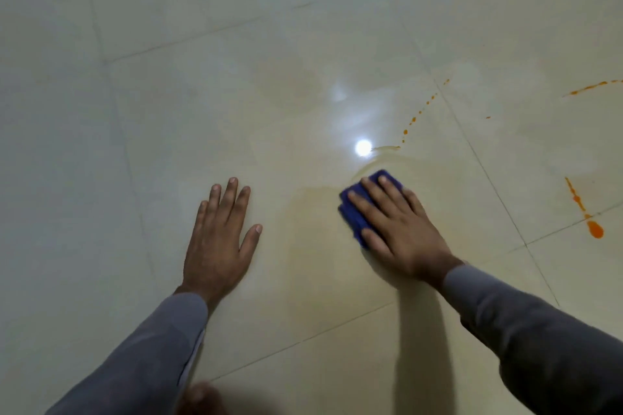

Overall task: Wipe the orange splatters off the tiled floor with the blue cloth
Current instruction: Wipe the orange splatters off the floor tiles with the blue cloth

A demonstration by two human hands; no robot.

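A folded blue cloth (354,212) lies flat on the cream tiled floor (202,111), with my right hand (397,229) pressed palm-down on top of it, fingers spread. My left hand (219,236) rests flat on the bare tile to the left, holding nothing. A dotted trail of orange drops (413,120) runs up and right from just beyond the cloth. A longer orange streak ending in a blob (595,229) sits at the right edge, and another orange streak (590,87) lies at the far right. A pale yellowish smear (313,212) covers the tile between my hands.
A bright lamp reflection (363,147) shines on the glossy tile just beyond the cloth. Grout lines (485,168) cross the floor diagonally. A blurred foot or knee (202,397) shows at the bottom edge. Grey sleeves cover both forearms.
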